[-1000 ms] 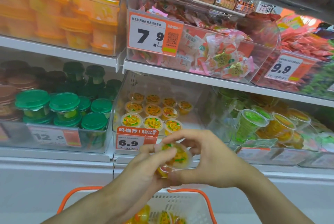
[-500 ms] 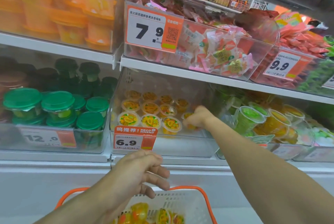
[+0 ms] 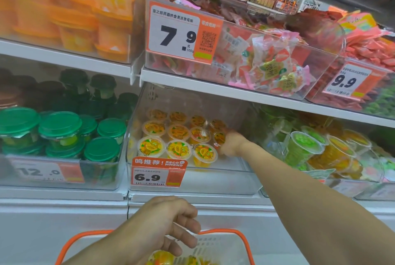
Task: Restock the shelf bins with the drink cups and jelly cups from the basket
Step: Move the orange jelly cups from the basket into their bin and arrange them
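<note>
A clear shelf bin (image 3: 215,181) tagged 6.9 holds several orange-lidded jelly cups (image 3: 178,149) in rows. My right hand (image 3: 230,143) reaches into the bin's right side, its fingers curled round one jelly cup (image 3: 219,138) at the end of the middle row. My left hand (image 3: 168,228) hovers over the white basket with the orange rim (image 3: 235,232), fingers loose and holding nothing. More jelly cups (image 3: 162,257) lie in the basket just below that hand, partly hidden by it.
A bin of green-lidded cups (image 3: 59,124) stands to the left. Green and orange drink cups (image 3: 305,147) fill the bin on the right. The shelf above (image 3: 245,91) carries bins of packaged sweets and hangs low over the jelly bin.
Both hands held one jelly cup over the basket; my right hand carried it up into the 6.9 bin, while my left hand dropped toward the basket.
</note>
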Tool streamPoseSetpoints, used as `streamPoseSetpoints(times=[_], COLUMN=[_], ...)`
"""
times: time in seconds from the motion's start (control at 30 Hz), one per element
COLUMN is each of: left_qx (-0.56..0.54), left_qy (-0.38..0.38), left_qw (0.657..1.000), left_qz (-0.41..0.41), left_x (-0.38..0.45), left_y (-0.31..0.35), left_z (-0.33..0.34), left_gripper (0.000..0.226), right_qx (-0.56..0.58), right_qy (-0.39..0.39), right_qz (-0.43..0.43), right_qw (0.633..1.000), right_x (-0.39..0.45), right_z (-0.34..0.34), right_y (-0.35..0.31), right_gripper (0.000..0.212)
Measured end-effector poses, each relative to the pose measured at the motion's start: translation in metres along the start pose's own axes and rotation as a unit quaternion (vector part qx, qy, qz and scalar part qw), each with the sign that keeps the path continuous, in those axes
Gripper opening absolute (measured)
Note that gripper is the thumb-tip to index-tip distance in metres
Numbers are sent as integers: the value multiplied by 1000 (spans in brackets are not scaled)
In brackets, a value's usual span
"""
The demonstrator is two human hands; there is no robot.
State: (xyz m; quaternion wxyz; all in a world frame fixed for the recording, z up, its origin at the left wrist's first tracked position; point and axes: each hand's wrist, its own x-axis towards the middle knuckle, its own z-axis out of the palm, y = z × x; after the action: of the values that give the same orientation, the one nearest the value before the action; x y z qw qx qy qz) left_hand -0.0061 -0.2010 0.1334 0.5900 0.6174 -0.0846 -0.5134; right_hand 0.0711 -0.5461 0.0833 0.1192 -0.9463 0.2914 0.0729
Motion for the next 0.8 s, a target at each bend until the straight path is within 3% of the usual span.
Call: streamPoseSetpoints(times=[0.2,0.37,0.57,0.8], left_qx=[6,9,24,62], left_qy=[4,4,-1,8], left_qw=[1000,1000,1000,998], left_qz=[-12,-8,-15,-11], left_x=[5,5,5,5], left_y=[-2,-2,-5,-8], left_z=[-3,-4,-5,-7], left_gripper=[21,20,21,21], right_qx=[3,24,7,-3], right_qy=[-9,45,68,45], right_qz=[-1,-3,8,1], right_qw=[1000,999,998,999], right_x=[-10,-28,-31,-64], right_z=[-10,-16,-13,-34], right_y=[-12,-12,-11,-17], right_gripper=[66,95,60,71])
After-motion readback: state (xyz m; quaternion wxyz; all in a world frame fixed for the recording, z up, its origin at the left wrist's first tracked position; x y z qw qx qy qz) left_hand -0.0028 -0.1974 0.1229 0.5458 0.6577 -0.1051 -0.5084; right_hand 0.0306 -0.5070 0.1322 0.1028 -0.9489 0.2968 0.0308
